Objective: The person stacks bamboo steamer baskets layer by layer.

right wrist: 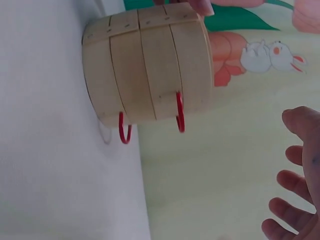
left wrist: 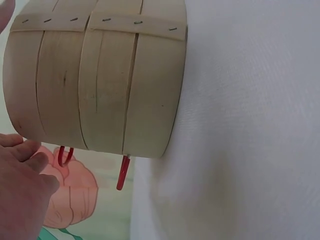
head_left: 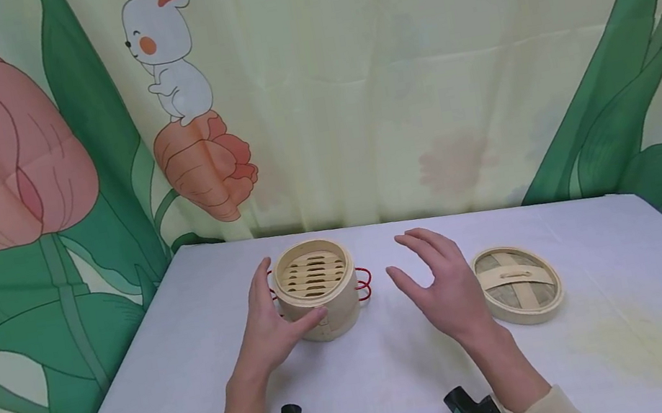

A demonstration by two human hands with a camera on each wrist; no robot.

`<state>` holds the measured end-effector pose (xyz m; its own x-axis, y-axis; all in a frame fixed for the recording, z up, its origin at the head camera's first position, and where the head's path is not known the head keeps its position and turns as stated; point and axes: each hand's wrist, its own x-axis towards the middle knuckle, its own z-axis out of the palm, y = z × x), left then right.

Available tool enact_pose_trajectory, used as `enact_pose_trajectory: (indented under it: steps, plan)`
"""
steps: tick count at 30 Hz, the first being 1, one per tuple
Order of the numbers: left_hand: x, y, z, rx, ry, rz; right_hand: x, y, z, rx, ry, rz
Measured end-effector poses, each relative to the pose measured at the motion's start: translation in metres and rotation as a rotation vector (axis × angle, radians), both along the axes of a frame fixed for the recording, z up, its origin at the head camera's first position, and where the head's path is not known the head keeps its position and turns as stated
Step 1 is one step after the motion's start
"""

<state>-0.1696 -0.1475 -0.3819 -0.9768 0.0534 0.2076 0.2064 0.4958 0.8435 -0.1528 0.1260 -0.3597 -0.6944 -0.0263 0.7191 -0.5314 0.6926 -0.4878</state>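
A round bamboo steamer [head_left: 343, 308] of stacked tiers stands near the back of the table, its slatted top uncovered. Red loops [head_left: 364, 283] stick out from its sides. My left hand [head_left: 270, 337] is around its left front, thumb across the front near the rim, fingers extended along the left side with a small gap showing. Whether the thumb touches the wood I cannot tell. In the left wrist view, the steamer [left wrist: 105, 85] fills the upper left beside my fingers [left wrist: 22, 195]. Right of the steamer, my right hand [head_left: 447, 293] hovers apart from it, fingers spread and holding nothing.
The bamboo lid [head_left: 518, 285], with crossed strips and a handle, lies just right of my right hand. A white cloth covers the table [head_left: 394, 386]. Behind it hangs a printed curtain [head_left: 350, 86]. A black fitting sits at each wrist.
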Motion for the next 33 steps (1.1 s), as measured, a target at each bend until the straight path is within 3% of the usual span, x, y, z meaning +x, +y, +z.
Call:
enact_pose_trajectory:
  steps: [16,33]
  plan:
    - [-0.002,0.0,-0.006,0.012,0.029,-0.013,0.007,0.026,0.001,-0.02,0.023,-0.053]
    - [-0.002,0.001,-0.003,0.003,-0.021,-0.017,0.012,0.05,-0.002,-0.031,0.054,-0.095]
